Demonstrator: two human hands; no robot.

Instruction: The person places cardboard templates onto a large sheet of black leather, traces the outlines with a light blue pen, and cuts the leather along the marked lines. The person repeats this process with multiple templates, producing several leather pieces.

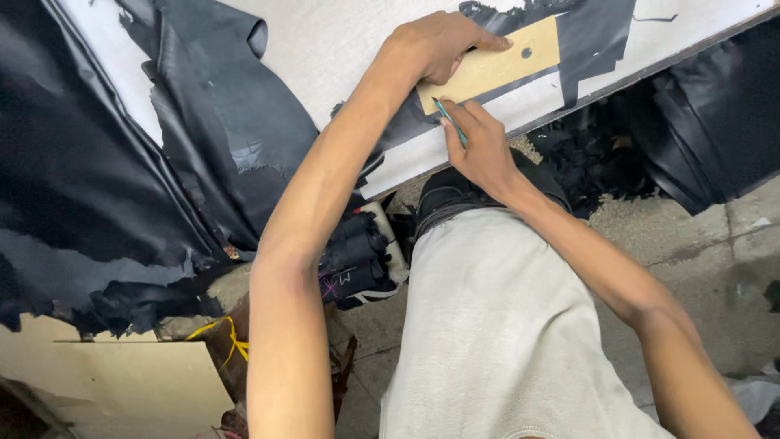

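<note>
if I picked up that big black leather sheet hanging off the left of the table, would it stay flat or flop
Probably flop: the black leather sheet already folds, curls at one corner and drapes over the table edge. It may be fairly heavy, given how it hangs. The tan template under the left hand looks stiff by contrast.

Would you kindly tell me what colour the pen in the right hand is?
The pen in the right hand is teal-green, seen in the head view.
</note>
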